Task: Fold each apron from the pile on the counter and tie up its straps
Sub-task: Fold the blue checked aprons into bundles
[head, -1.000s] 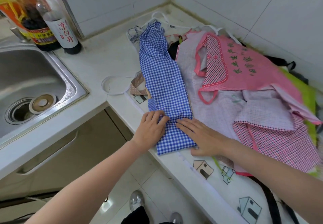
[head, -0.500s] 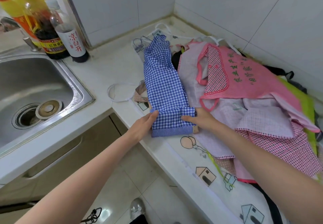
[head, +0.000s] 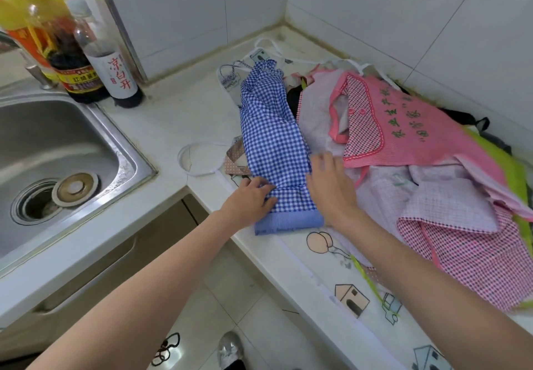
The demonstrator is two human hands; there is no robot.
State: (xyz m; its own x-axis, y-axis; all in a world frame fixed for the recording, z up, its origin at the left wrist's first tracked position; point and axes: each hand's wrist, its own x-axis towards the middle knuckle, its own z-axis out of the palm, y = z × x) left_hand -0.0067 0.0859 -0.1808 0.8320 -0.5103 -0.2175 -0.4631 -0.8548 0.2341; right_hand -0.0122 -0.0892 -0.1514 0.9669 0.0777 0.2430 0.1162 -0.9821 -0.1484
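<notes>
A blue checked apron [head: 272,141] lies folded into a long narrow strip on the counter, its near end rolled over into a short fold. My left hand [head: 250,200] grips the left side of that fold. My right hand [head: 330,189] rests on its right side, fingers spread and pointing away from me. To the right lies the pile of aprons: a pink one with green lettering [head: 403,130] on top, a pale lilac checked one [head: 450,205] and a pink dotted one [head: 473,254] nearer me. A white strap [head: 199,172] loops on the counter to the left.
A steel sink [head: 57,150] with a drain plug sits at the left. Bottles [head: 115,72] stand behind it against the tiled wall. A cartoon-printed cloth [head: 352,297] covers the counter's front edge. White straps trail into the back corner [head: 277,49].
The near end of the blue apron has been rolled away from me into a fold. Both hands moved further up the strip with it.
</notes>
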